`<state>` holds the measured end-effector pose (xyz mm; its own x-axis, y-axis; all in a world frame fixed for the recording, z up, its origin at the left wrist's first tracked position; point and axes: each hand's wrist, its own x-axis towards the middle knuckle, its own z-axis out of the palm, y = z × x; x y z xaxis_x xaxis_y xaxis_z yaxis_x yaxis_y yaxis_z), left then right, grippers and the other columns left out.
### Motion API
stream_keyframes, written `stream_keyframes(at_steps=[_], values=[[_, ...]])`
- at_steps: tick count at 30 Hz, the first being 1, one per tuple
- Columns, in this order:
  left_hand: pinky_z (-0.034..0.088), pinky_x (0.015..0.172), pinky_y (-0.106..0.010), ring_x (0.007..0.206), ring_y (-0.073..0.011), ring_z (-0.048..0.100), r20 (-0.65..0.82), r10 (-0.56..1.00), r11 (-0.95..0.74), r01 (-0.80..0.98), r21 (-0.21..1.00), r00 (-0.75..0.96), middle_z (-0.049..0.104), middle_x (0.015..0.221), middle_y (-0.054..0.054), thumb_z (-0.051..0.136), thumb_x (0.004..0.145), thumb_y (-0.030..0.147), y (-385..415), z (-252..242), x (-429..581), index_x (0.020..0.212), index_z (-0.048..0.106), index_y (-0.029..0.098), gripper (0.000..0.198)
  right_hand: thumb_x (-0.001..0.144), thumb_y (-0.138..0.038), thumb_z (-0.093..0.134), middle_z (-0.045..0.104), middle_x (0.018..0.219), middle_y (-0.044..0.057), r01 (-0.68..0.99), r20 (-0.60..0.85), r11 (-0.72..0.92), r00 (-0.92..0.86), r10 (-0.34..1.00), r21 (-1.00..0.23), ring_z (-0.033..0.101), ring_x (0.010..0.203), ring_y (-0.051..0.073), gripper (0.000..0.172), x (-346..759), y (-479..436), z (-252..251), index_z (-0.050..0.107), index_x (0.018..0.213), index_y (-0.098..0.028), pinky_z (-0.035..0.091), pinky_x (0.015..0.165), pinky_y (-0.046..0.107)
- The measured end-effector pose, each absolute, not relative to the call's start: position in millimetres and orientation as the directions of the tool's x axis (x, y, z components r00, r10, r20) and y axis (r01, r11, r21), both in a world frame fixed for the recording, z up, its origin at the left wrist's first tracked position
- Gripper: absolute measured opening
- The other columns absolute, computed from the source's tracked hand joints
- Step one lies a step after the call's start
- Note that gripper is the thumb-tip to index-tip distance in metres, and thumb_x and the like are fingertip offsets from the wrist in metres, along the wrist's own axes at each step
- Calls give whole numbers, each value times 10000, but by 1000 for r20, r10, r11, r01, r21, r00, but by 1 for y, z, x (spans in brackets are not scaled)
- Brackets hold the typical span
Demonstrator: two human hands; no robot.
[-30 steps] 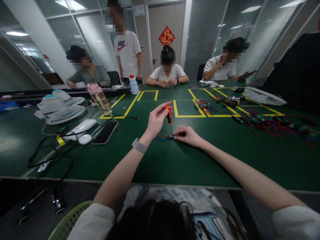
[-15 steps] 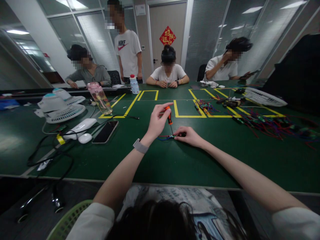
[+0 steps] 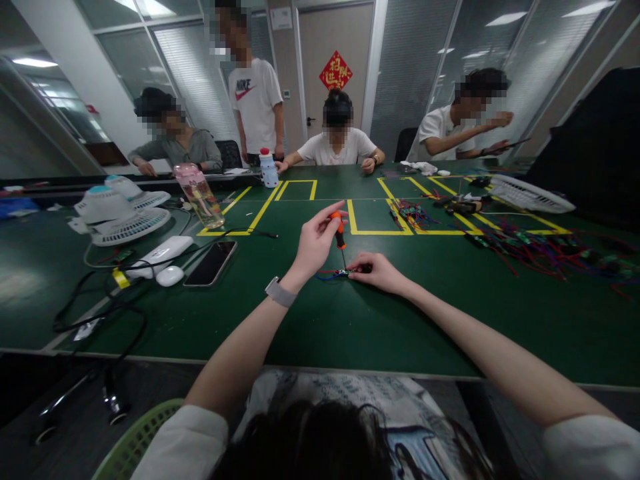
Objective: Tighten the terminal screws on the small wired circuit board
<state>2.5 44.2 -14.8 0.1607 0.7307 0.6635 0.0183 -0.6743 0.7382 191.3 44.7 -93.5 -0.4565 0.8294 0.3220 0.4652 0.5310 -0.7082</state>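
Observation:
My left hand point(image 3: 319, 239) is closed around the orange and black handle of a screwdriver point(image 3: 340, 235), thumb on one side and fingers on the other. The thin shaft points down, and its tip meets a small circuit board point(image 3: 343, 273) on the green table point(image 3: 300, 333). Pinched between the fingertips of my right hand point(image 3: 375, 272) is the right end of that board. Red and blue wires point(image 3: 326, 275) run out from its left side.
A phone point(image 3: 211, 263), white mouse point(image 3: 170, 276), cables, bottle point(image 3: 200, 197) and white fans point(image 3: 123, 217) are on the left. Tangled wires with boards point(image 3: 540, 250) and a wire bundle point(image 3: 413, 215) lie right. Several people are across the table.
My hands have barely moved, still on the screwdriver and board. Across the table, the middle person's hands have spread apart, and the right person's raised hand has moved away from the head.

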Motion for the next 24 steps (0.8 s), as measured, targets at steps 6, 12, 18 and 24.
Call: stream_keyframes(at_steps=[6,12,18,24], values=[[483,926,-318,1080,-180,579,681,730,-683,79,726,58,608,1195,-66,575,888,276,47,-17,3,1142,675,249,274,771,-293,692,624,771,44,447,329,536,-461,824,-716,566,675,153,218,191,45,-95,754,922,-148,456,628,278],[517,886,-337,953,-175,672,593,785,-561,-201,803,181,698,1120,-63,572,873,232,49,-16,3,1174,654,228,312,774,-280,691,623,780,49,435,340,548,-468,816,-715,576,698,158,206,191,44,-94,747,913,-139,463,648,284],[512,863,-303,924,-159,661,546,836,-531,-176,829,48,718,1044,-51,681,797,249,53,-18,2,1035,716,211,243,773,-279,693,620,781,47,441,333,541,-465,820,-717,576,697,156,200,191,45,-95,746,910,-144,466,648,284],[462,1007,-395,1146,-207,621,512,817,-426,-320,846,264,628,1292,-64,520,900,192,52,-17,4,1227,616,240,344,774,-284,690,626,785,46,438,338,543,-463,819,-716,577,694,156,195,191,44,-95,741,901,-145,467,645,284]])
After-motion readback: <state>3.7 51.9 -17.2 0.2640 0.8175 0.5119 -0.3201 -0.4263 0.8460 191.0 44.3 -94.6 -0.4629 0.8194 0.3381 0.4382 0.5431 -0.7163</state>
